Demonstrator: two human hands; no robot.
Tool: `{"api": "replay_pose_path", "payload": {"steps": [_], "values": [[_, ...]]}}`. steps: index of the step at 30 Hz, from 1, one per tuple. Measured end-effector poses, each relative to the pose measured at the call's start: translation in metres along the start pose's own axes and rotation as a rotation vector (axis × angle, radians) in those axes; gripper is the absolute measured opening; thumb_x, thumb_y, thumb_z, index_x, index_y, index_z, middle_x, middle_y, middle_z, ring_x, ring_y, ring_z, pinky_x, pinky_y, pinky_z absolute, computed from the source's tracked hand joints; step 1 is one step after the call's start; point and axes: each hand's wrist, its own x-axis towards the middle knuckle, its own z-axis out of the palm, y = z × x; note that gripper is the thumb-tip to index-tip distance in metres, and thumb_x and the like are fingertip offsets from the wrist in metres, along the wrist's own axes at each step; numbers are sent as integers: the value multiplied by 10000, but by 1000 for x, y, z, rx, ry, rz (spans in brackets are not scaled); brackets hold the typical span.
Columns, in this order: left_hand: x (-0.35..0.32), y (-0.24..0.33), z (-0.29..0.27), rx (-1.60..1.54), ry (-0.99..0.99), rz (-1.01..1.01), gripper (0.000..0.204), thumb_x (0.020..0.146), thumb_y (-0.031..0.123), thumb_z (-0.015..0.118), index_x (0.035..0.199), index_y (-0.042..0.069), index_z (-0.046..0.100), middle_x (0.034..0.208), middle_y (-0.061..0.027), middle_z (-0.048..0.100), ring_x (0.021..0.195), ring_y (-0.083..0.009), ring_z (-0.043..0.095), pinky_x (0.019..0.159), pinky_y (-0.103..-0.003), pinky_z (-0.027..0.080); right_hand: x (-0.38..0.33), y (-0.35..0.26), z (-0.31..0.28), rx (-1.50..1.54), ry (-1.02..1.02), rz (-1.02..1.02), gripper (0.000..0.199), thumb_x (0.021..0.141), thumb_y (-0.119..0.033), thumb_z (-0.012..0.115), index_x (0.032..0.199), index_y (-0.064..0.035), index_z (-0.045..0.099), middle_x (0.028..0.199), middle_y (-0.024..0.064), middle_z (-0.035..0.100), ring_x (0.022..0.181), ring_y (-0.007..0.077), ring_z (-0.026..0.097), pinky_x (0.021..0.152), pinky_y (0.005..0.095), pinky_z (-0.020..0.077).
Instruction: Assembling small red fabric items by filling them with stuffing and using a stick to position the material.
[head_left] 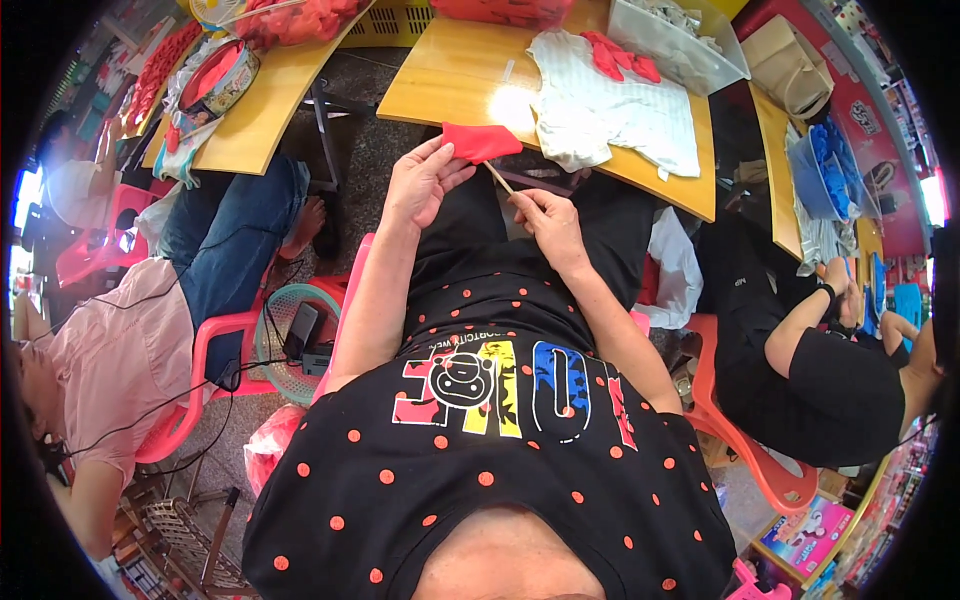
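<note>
A small piece of red fabric [487,142] is pinched at its left end between the thumb and fingers of my left hand [425,182]. My right hand [550,222] grips a thin pale stick [499,179] that looks wooden. The stick slants up to the left, and its far end meets the lower edge of the red fabric. Whether the tip goes inside the fabric is hidden. Both hands are above my lap, just short of the table edge.
On the wooden table [450,75] ahead lie a white striped cloth [625,105], several red pieces [618,57] and a clear plastic bin [685,45]. Seated people are close on both sides. A left table holds a patterned round tin [232,85]; a blue basket [822,170] is at right.
</note>
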Motion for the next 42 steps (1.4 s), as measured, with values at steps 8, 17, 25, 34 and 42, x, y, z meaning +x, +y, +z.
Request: {"api": "replay_pose_path", "payload": {"steps": [8, 17, 25, 34, 42], "values": [[9, 4, -7, -102, -49, -69, 255, 919, 140, 533, 1124, -9, 563, 1009, -134, 650, 899, -226, 651, 837, -378, 530, 10, 7, -3, 174, -106, 106, 209, 880, -187, 587, 870, -3, 687, 616, -7, 584, 540, 43, 496, 491, 200, 381], [22, 6, -1, -6, 34, -136, 286, 925, 259, 546, 1070, 18, 597, 994, -110, 657, 883, -218, 652, 809, -375, 535, 9, 10, 0, 171, -91, 141, 219, 887, -195, 580, 882, -3, 685, 614, 2, 585, 537, 49, 499, 493, 211, 387], [45, 0, 19, -150, 186, -153, 245, 916, 234, 559, 1045, 27, 585, 991, -114, 655, 876, -223, 649, 770, -362, 550, 17, 8, -11, 562, 17, 321, 202, 912, -183, 567, 871, -1, 647, 626, -36, 525, 479, 15, 382, 426, 173, 272], [84, 11, 43, -256, 225, -235, 238, 919, 193, 550, 1097, 36, 535, 1051, -105, 626, 947, -213, 624, 772, -335, 553, 28, -8, -52, 395, 97, 437, 149, 884, -124, 596, 920, 7, 657, 635, -42, 523, 537, 20, 424, 478, 176, 310], [104, 8, 70, -298, 137, -349, 246, 924, 190, 537, 1111, 32, 515, 1095, -107, 607, 969, -215, 616, 836, -344, 536, 98, -56, -35, 237, 220, 123, 255, 888, -97, 590, 1124, -8, 621, 677, -60, 517, 587, -2, 414, 505, 161, 305]]}}
